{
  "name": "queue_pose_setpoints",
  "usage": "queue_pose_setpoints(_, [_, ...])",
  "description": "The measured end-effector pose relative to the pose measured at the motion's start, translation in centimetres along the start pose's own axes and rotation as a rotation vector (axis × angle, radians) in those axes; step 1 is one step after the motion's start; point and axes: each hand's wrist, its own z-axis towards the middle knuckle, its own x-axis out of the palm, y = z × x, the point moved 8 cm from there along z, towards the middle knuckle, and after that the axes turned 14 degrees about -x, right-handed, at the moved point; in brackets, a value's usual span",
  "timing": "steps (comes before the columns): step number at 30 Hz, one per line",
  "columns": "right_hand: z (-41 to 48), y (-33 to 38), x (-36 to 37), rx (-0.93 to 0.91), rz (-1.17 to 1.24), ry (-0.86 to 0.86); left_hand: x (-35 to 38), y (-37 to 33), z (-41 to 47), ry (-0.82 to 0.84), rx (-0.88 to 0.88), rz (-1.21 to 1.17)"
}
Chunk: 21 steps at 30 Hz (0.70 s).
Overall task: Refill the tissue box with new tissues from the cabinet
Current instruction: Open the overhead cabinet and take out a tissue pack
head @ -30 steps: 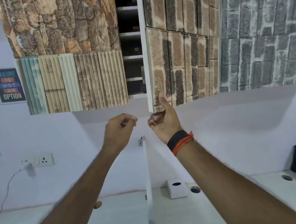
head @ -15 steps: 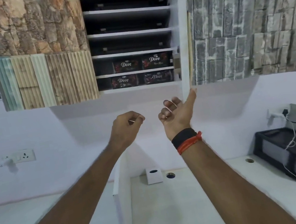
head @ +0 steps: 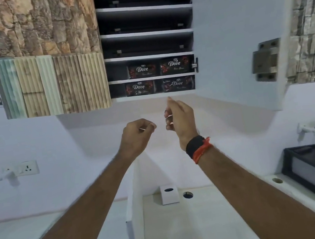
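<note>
Cabinet door (head: 241, 29) stood open, four dark Dove tissue packs (head: 142, 71) on the two lowest shelves. My right hand (head: 180, 118) hung just under the bottom shelf, fingers loosely curled, holding nothing. Left hand (head: 137, 136) beside it, closed loosely, empty. White tissue box (head: 170, 197) sat on the counter (head: 190, 227) below, against the wall.

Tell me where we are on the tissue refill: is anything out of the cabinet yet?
Done: the cabinet door stands wide open, exposing four Dove packs on the two lowest shelves. In hand: nothing; the right hand reaches up just below the bottom shelf, the left hand hangs loosely curled, empty. Left: pull a pack, bring it down and fill the white tissue box on the counter.
</note>
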Motion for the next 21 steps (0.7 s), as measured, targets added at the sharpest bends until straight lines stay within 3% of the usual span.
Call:
queue_pose_setpoints(5, [4.7, -3.2, 3.1, -0.127, -0.312, 0.150, -1.7, 4.4, 5.3, -0.007, -0.063, -0.071])
queue_pose_setpoints(13, [13.3, -7.2, 7.0, -0.479, -0.921, 0.340, -2.5, 7.9, 12.7, 0.054, -0.093, -0.154])
queue_pose_setpoints(21, [19.3, -9.0, 9.2, -0.627, -1.237, 0.312, -1.1, 10.9, 16.5, 0.092, -0.093, -0.155])
